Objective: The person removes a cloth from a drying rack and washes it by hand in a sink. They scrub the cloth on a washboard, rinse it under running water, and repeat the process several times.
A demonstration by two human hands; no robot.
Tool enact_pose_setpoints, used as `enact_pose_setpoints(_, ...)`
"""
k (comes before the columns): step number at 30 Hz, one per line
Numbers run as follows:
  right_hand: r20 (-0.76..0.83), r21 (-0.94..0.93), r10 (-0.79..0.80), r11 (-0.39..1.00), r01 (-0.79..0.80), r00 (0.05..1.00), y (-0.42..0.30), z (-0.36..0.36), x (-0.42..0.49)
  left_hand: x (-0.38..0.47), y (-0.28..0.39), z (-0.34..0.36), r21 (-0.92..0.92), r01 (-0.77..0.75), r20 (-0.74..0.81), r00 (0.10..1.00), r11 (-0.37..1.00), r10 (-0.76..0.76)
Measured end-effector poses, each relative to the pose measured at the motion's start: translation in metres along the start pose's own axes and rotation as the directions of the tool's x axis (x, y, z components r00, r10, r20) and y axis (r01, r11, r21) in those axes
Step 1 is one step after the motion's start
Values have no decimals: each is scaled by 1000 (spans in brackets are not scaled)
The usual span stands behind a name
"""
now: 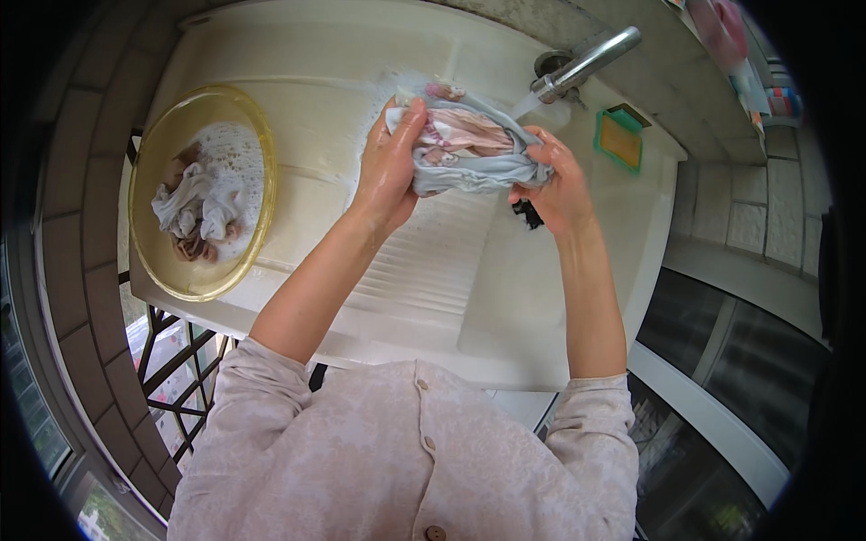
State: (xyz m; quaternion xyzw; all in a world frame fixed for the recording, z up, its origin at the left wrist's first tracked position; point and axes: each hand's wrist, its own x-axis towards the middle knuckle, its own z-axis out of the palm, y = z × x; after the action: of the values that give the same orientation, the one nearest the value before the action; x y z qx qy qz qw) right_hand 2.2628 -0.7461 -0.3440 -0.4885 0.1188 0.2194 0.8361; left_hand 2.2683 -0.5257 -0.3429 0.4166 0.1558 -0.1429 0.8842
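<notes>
A wet, light blue and pink piece of fabric (473,145) is stretched between my two hands above the laundry sink (413,237). My left hand (392,162) grips its left end, thumb on top. At its right end, my right hand (555,176) pinches the bunched blue cloth. Water runs from the chrome faucet (585,64) just behind the right end of the fabric. Below my right hand, a small black item (528,214) shows partly; what it is I cannot tell. White suds lie on the sink surface behind my left hand.
On the left stands a yellow translucent basin (265,223) holding sudsy water and wet clothes (193,203). A bar of soap (619,140) sits in a green soap dish (639,162) at the right. The ribbed washboard part (413,270) lies nearer my body. A tiled wall borders the right side.
</notes>
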Motion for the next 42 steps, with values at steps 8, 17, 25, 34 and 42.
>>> enact_pose_setpoints(8,-43,370,65,928,-45,997,23,-17,6,23,4,-17,-201,133,71,990,971,-121)
enact_pose_setpoints(17,-527,-128,-29,991,-45,849,65,-46,11,78,-30,10,741,-320,373,927,590,34)
enact_pose_setpoints(25,-584,-138,-125,989,53,802,80,-67,-4,102,-45,48,569,-330,391,914,753,106)
enact_pose_setpoints(34,-529,-508,-446,848,152,722,108,-35,-5,96,4,69,794,-599,607,787,100,-112)
enact_pose_setpoints(42,727,-680,-164,-305,666,667,211,78,-17,80,30,79,777,-362,446,894,515,-45)
